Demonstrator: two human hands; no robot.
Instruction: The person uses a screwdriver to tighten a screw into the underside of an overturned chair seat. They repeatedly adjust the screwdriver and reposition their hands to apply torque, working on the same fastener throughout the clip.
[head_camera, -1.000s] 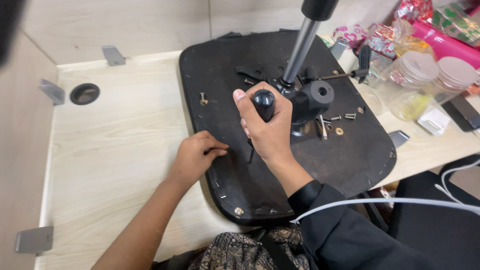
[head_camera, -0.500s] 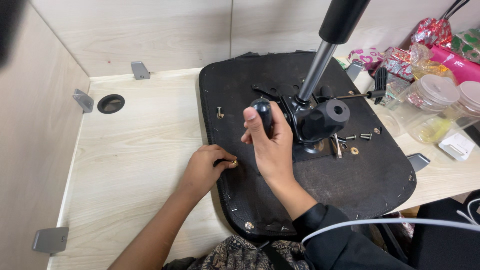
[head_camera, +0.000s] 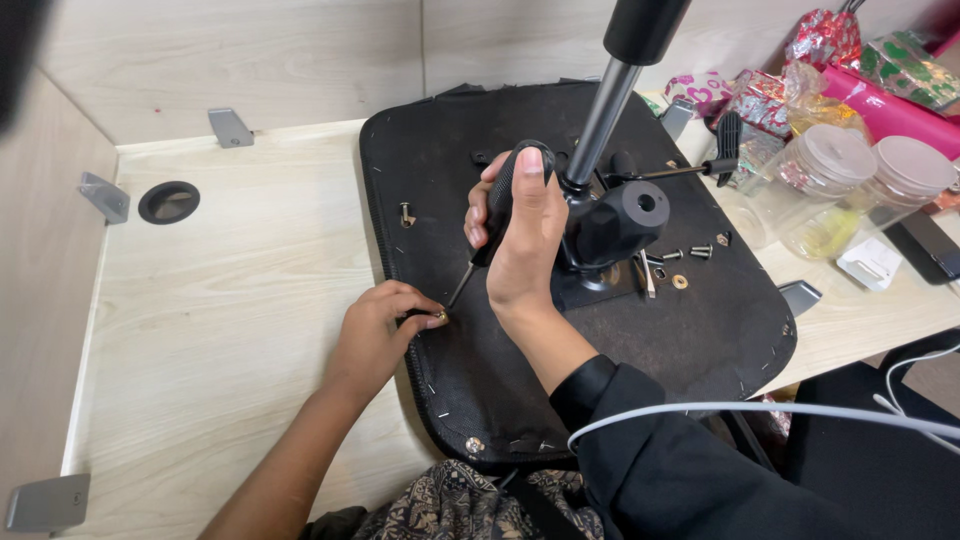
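Right hand (head_camera: 525, 235) grips the screwdriver (head_camera: 497, 215), tip on a small screw (head_camera: 441, 316) pinched by the left hand (head_camera: 380, 330) at the chair seat's (head_camera: 450, 380) nine o'clock edge; loose bolts (head_camera: 690, 253) at three o'clock remain unfitted

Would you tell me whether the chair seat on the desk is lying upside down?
Upside down: the chair seat shows its stapled black underside, with the metal post sticking upward.
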